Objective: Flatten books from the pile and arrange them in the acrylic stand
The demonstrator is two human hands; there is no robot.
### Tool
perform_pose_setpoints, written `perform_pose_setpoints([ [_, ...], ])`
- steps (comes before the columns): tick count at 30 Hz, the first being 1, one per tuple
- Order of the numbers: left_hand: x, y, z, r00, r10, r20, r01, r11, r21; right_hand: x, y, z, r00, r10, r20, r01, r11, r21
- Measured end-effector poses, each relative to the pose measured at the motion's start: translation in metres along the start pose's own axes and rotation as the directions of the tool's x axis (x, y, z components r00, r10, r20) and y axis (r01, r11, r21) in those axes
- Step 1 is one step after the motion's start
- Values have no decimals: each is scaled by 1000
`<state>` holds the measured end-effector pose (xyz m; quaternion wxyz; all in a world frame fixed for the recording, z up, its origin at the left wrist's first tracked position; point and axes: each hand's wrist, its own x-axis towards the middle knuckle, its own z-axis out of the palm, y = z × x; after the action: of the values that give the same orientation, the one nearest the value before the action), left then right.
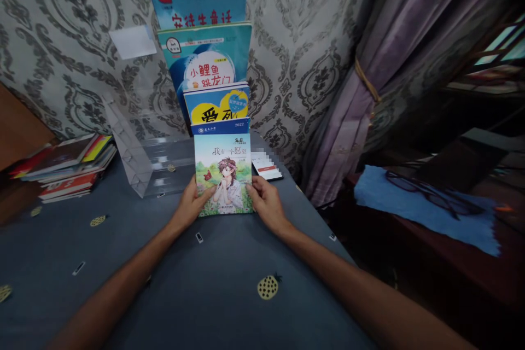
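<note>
Front book [223, 172] in far middle of tabletop [229, 268], between both hands. Picture cover faces near side, title end up; long axis rises from near bottom edge toward far wall [295, 54]; exact tilt cannot tell. Left hand [192, 203]: fingers gripping left edge. Right hand [267, 205]: fingers gripping right edge. Three books [209, 65] stepped close behind, clear rack [129, 145] at left, phone [266, 167] just right. Tabletop's right edge slants beyond phone; widest room on near side.
</note>
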<state>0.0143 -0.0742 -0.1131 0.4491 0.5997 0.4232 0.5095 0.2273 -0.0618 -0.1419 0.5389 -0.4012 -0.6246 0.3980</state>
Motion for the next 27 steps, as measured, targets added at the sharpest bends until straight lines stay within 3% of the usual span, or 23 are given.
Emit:
perform_pose_setpoints([
  [4,2,0,-1,1000,-6,0,6,1000,11,2,-1,-2,1000,-21,-1,21,999,-30],
  [13,10,-3,-1,995,102,-15,-99,986,133,9,0,-5,995,-95,-30,90,989,-121],
  [27,5,-20,-6,995,85,-57,-72,976,204,7,0,-4,995,-96,12,97,984,-151],
])
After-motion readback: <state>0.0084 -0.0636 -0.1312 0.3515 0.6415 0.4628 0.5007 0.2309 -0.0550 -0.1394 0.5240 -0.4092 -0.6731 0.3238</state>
